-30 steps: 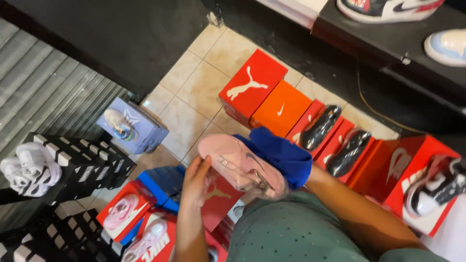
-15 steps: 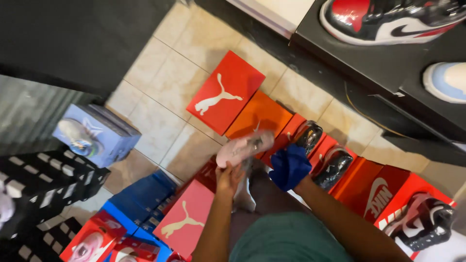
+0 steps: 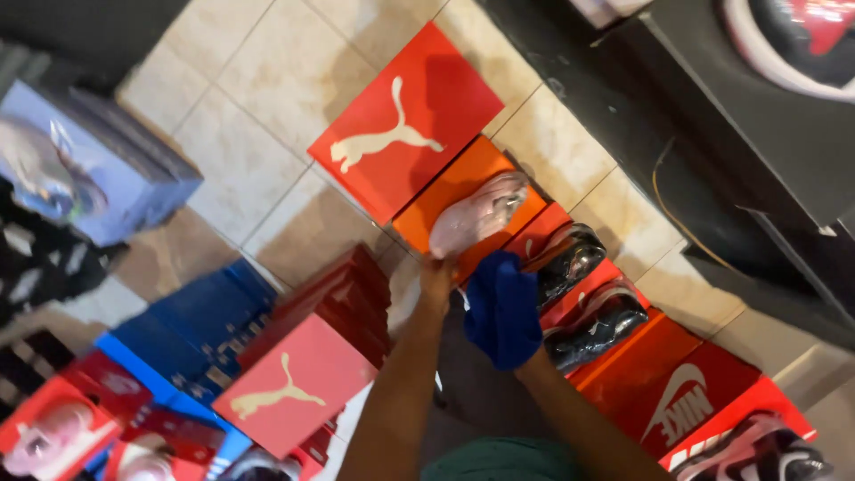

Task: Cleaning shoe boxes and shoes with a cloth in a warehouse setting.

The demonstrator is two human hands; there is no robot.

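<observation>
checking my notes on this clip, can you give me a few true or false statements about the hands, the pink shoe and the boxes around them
1. The left hand grips the heel end of the pink shoe. True.
2. The right hand is bare. False: a blue cloth covers it.
3. The pink shoe lies over an orange box. True.
4. A pair of white shoes sits right of the pink shoe. False: the black shoes there are dark and glossy.
5. The big red box beyond the orange one is open. False: its lid is closed.
</observation>
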